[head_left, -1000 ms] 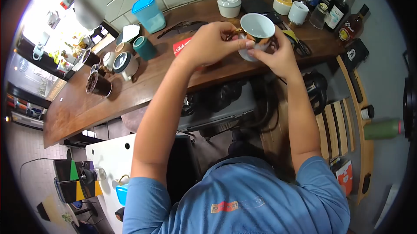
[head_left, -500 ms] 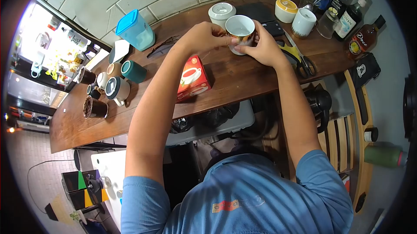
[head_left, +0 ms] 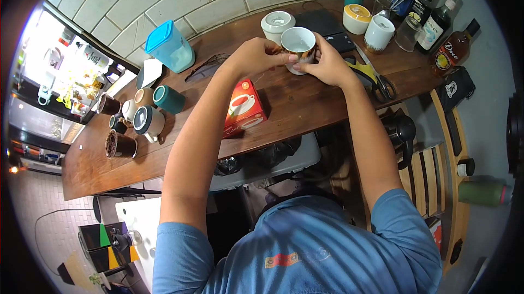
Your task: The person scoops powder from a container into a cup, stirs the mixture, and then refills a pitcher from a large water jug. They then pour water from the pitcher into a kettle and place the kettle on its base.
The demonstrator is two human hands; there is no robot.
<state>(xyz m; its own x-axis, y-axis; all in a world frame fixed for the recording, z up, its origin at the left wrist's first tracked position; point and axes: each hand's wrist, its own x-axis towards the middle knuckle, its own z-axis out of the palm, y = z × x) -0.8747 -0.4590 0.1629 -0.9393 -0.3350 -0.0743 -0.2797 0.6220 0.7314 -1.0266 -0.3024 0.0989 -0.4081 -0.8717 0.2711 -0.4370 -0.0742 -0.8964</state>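
A white-lined mug [head_left: 298, 42] with a dark patterned outside is near the back of the wooden counter [head_left: 295, 103]; I cannot tell whether it rests on the wood. My left hand [head_left: 256, 55] grips its left side at the handle. My right hand [head_left: 323, 64] wraps its right side and front, fingertips at the rim. A red tea box [head_left: 243, 107] lies on the counter under my left forearm. A thin string seems to run from the mug towards the box.
Behind the mug stand a white lidded jar [head_left: 277, 22] and a black scale [head_left: 326, 25]. To the right are scissors [head_left: 376, 78], cups [head_left: 378, 33] and bottles [head_left: 436, 13]. At the left are a blue-lidded container [head_left: 170, 46] and several mugs [head_left: 147, 121].
The mug, held up a second ago, has come down towards the counter with both hands still on it. The view shifted, so the red tea box now shows fully.
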